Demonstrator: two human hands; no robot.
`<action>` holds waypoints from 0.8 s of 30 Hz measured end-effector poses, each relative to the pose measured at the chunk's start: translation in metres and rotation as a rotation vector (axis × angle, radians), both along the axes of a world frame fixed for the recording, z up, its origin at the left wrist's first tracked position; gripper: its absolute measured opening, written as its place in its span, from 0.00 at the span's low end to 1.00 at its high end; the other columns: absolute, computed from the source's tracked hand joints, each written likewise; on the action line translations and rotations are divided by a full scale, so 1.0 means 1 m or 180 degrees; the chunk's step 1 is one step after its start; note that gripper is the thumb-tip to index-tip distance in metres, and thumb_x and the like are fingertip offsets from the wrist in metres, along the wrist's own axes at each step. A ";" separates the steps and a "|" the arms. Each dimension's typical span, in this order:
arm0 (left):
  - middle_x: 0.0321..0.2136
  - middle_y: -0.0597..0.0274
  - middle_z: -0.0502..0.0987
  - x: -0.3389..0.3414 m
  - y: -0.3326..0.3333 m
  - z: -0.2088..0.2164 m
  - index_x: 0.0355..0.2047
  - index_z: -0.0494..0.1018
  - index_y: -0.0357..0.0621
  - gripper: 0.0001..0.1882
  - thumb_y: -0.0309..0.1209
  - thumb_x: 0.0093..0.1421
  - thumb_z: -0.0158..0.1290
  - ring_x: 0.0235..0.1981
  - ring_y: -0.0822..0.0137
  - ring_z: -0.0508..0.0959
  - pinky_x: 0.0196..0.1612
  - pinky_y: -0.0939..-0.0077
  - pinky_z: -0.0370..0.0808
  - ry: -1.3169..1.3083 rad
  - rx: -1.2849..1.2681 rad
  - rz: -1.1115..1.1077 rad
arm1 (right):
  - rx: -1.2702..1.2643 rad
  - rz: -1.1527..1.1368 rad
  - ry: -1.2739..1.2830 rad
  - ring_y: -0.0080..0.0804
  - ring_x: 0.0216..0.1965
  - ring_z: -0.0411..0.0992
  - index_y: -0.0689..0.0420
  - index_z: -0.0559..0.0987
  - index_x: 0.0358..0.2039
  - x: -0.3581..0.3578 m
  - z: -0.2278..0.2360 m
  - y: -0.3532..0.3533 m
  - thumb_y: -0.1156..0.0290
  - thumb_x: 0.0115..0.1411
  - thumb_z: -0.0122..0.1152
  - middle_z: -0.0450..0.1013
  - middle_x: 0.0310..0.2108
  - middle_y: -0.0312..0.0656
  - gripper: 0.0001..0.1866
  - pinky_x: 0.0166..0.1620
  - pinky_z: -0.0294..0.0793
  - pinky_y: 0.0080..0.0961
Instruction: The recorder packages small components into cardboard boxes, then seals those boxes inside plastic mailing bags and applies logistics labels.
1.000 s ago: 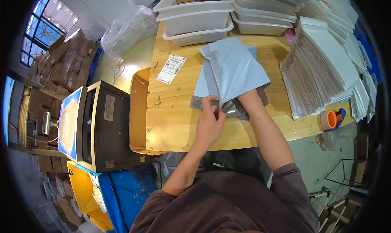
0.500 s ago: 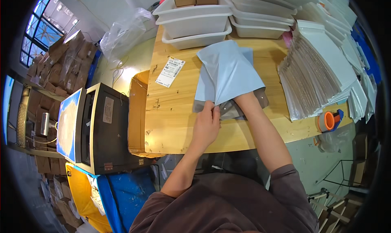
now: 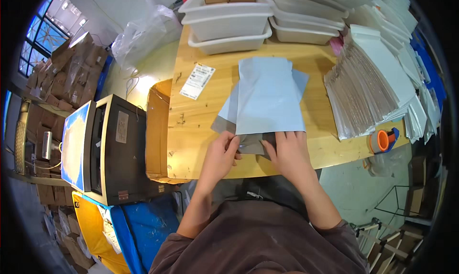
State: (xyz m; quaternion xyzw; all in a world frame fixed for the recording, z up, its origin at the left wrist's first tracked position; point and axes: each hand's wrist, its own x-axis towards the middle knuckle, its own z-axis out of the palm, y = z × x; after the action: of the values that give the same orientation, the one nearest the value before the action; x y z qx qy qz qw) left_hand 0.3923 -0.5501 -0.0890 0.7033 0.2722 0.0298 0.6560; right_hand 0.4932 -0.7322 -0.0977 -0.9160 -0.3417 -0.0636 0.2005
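Observation:
A light blue mailing bag (image 3: 268,94) lies on the wooden table in front of me, its mouth toward me and its grey inner flap (image 3: 251,145) showing. Another blue bag (image 3: 229,106) sticks out beneath it at both sides. My left hand (image 3: 221,153) is closed at the flap's left corner, thumb and fingers pinching it. On the right part of the flap rests my right hand (image 3: 290,153), thumb spread away from the stretched fingers. Those fingertips are hidden under the bag's blue front edge. What the bag holds, if anything, cannot be seen.
A printed label (image 3: 197,81) lies left of the bags. White plastic tubs (image 3: 227,27) stand stacked at the back. To the right are a fanned stack of padded mailers (image 3: 366,85) and an orange tape roll (image 3: 383,141). An open cardboard box (image 3: 157,130) adjoins the table's left edge.
My right hand has drawn back from deep inside the bag to its mouth. The top bag now lies flatter and straighter, and my left hand has shifted slightly left and toward me.

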 end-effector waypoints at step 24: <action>0.31 0.63 0.79 -0.033 -0.003 -0.015 0.38 0.78 0.33 0.04 0.18 0.66 0.53 0.28 0.74 0.76 0.32 0.84 0.72 -0.0579 0.0354 -0.0931 | 0.1578 0.0737 0.1316 0.35 0.44 0.72 0.62 0.82 0.41 -0.040 -0.001 0.002 0.79 0.58 0.66 0.79 0.42 0.40 0.09 0.51 0.71 0.28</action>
State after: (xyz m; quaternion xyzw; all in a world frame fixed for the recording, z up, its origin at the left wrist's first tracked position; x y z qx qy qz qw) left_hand 0.3595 -0.5530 -0.1044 0.7651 0.1046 0.0126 0.6353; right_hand 0.4529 -0.7304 -0.0985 -0.7880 -0.3698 0.0655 0.4879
